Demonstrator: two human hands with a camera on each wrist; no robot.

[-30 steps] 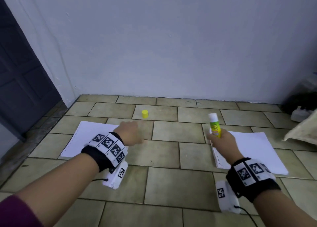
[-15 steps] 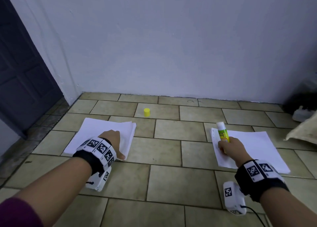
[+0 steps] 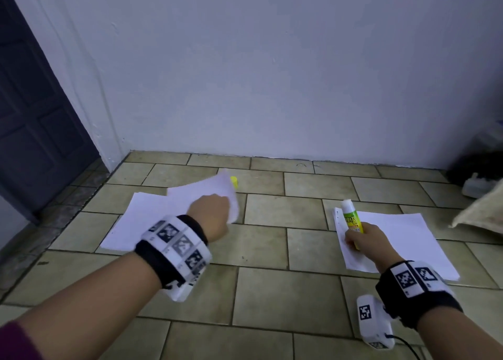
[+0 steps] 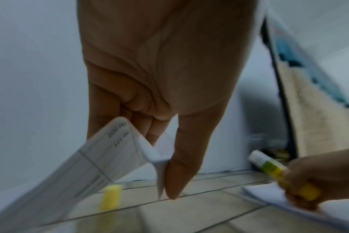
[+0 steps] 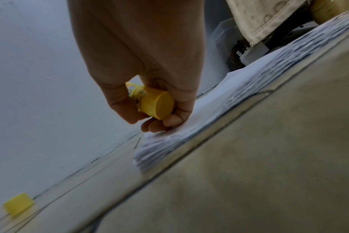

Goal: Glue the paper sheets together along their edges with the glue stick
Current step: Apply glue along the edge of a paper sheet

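On the tiled floor lie two stacks of white paper. My left hand (image 3: 211, 215) pinches one sheet (image 3: 206, 189) lifted off the left stack (image 3: 136, 221); the left wrist view shows the printed sheet (image 4: 102, 157) curling between thumb and fingers. My right hand (image 3: 363, 240) grips the uncapped yellow-green glue stick (image 3: 351, 218), white tip up, while its lower fingers rest on the left edge of the right stack (image 3: 408, 240). The stick's yellow base (image 5: 157, 104) shows in the right wrist view. The yellow cap (image 3: 234, 181) stands on the floor behind the lifted sheet.
A white wall (image 3: 272, 74) rises just beyond the papers. A dark door (image 3: 32, 114) is at the left. A beige cloth (image 3: 481, 210) and dark clutter with a white plastic item (image 3: 473, 185) sit at the far right. Bare tiles (image 3: 272, 251) lie between the stacks.
My left hand dropped onto the left stack, then picked up a sheet and lifted it toward the right. My right hand lowered the glue stick onto the right stack's edge.
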